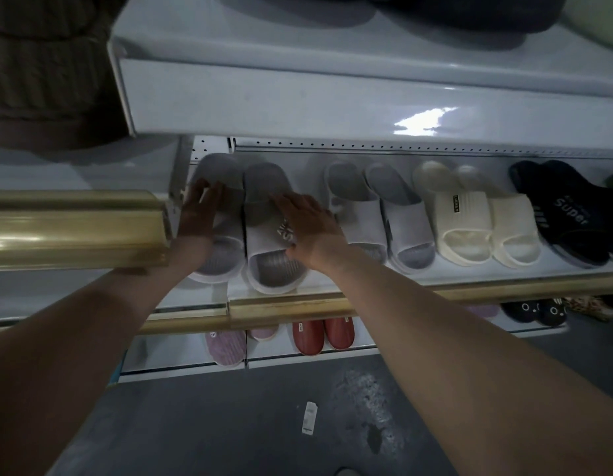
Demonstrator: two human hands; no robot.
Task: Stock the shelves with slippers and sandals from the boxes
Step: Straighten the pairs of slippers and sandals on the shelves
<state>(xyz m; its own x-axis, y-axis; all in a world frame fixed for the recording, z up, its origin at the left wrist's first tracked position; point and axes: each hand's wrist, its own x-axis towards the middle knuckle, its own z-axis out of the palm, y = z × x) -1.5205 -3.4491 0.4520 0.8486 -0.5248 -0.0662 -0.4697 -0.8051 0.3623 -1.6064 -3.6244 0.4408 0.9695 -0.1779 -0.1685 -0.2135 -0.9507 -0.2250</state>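
Head view: the left grip lies flat, fingers straight and slightly apart, on the strap of the left grey-and-white rubber slide slipper. The right grip lies flat in the same way on the lettered strap of the matching right slide slipper, thumb at the strap's front edge. Both slippers sit side by side at the left end of a white metal shelf with a gold front rail. To their right stand a second grey-and-white pair, a cream ribbed pair and a dark pair printed "Super". A red closed-toe pair sits on the shelf below
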